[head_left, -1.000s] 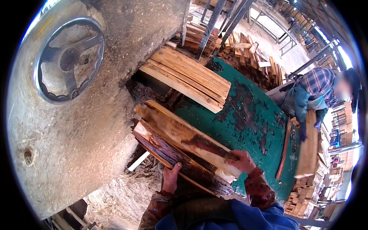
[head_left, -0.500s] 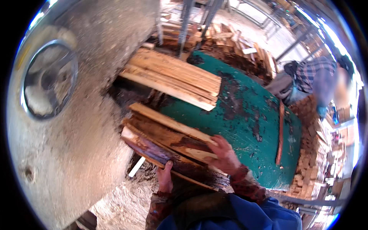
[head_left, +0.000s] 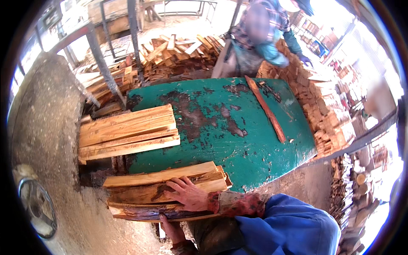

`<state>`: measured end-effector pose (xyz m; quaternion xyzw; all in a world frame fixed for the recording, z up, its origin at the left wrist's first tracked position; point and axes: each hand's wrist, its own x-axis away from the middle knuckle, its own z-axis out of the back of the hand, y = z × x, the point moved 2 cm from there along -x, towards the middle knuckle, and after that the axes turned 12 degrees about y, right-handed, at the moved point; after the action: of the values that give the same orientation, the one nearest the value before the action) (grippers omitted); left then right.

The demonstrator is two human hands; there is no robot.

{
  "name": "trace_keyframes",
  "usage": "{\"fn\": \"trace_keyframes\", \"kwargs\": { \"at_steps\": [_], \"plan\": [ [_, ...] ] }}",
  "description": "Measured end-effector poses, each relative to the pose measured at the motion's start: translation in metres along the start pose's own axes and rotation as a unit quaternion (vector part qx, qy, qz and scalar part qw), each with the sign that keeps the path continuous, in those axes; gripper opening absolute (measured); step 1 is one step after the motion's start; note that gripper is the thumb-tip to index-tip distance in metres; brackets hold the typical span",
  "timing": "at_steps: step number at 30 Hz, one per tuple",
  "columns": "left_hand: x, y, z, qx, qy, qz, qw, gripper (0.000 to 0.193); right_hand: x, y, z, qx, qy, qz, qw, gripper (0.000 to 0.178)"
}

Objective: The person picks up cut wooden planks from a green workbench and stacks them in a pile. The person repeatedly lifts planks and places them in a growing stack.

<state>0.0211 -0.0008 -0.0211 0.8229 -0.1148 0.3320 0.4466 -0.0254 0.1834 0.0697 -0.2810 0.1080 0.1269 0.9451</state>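
A bundle of rough split boards (head_left: 161,176) lies across the near left edge of the green tabletop, partly dark with bark. My right hand (head_left: 189,194) rests on top of the bundle, palm down with its fingers spread. At the near edge, my left hand (head_left: 172,229) grips the bark-edged board (head_left: 144,210), thumb on top; its other fingers are hidden underneath. Beyond them, a second group of pale boards (head_left: 127,131) lies side by side at the table's left end, apart from both hands.
The green tabletop (head_left: 250,165) has worn dark patches and a reddish strip of wood (head_left: 267,109). A co-worker (head_left: 250,42) stands at its far side. Split wood (head_left: 178,53) is heaped behind, and stacked pieces (head_left: 316,112) line the right. A concrete-like block with a handwheel (head_left: 37,208) stands left.
My view has swung right, showing more of the table and co-worker. My right hand has shifted left along the boards from their right end; my left hand keeps its hold on the near edge.
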Motion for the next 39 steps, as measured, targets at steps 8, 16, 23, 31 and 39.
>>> {"fn": "trace_keyframes", "kwargs": {
  "at_steps": [8,16,23,31,39],
  "plan": [
    [0.004,0.001,0.002,0.000,0.069,-0.003,0.998,0.072,0.045,0.088,0.100,-0.057,0.215,-0.102,0.970,0.030],
    [0.003,0.001,-0.008,-0.025,0.061,0.005,0.998,0.081,0.201,0.282,0.189,0.283,0.220,-0.466,0.809,0.064],
    [0.005,0.000,-0.011,-0.019,0.086,-0.013,0.996,0.082,0.175,0.251,0.152,0.253,0.148,-0.521,0.802,0.082],
    [-0.001,-0.006,-0.003,0.007,0.078,-0.022,0.997,0.075,0.186,0.288,0.142,0.201,0.323,-0.484,0.788,0.084],
    [-0.002,-0.005,0.004,0.038,0.096,-0.012,0.995,0.056,0.204,0.289,0.162,-0.100,0.450,-0.495,0.736,0.031]
  ]
}}
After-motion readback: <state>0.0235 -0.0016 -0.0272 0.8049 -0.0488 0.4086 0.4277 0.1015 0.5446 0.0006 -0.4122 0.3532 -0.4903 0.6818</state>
